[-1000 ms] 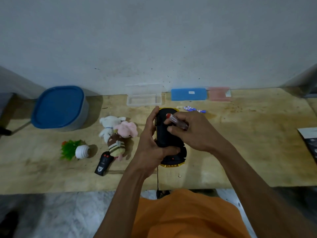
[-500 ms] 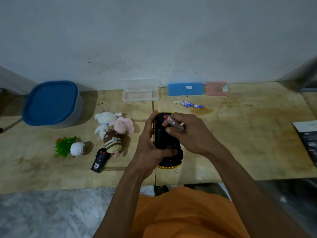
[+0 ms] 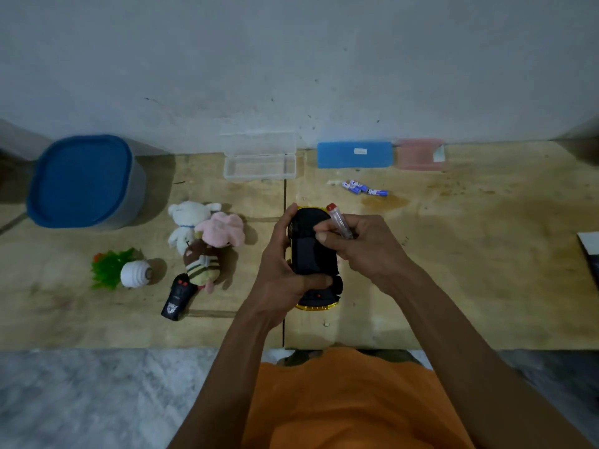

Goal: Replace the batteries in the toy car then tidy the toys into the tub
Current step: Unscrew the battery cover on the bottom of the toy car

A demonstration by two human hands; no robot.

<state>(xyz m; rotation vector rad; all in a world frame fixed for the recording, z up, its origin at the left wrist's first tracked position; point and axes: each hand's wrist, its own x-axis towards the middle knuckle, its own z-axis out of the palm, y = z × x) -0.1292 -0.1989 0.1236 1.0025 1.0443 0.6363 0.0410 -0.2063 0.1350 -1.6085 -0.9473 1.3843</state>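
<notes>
The toy car (image 3: 310, 254) lies upside down over the wooden table, black underside up, yellow trim at its near end. My left hand (image 3: 281, 273) grips its left side. My right hand (image 3: 363, 244) holds a screwdriver (image 3: 338, 222) with a clear handle and red cap, thumb and fingertips pressed on the car's underside. The screwdriver's tip is hidden. Loose blue-and-white batteries (image 3: 364, 188) lie beyond the car. The grey tub (image 3: 86, 183) with a blue lid stands at the far left.
Plush toys, white (image 3: 186, 222), pink (image 3: 223, 230) and striped (image 3: 201, 265), lie left of the car beside a black remote (image 3: 176, 298) and a green plant toy (image 3: 118, 270). A clear open case (image 3: 259, 163), a blue case (image 3: 355, 154) and a pink case (image 3: 419, 154) line the wall.
The view has shifted slightly downward and to the side. My right hand has turned the screwdriver more upright, its red cap now pointing away from me. The car stays in my left hand.
</notes>
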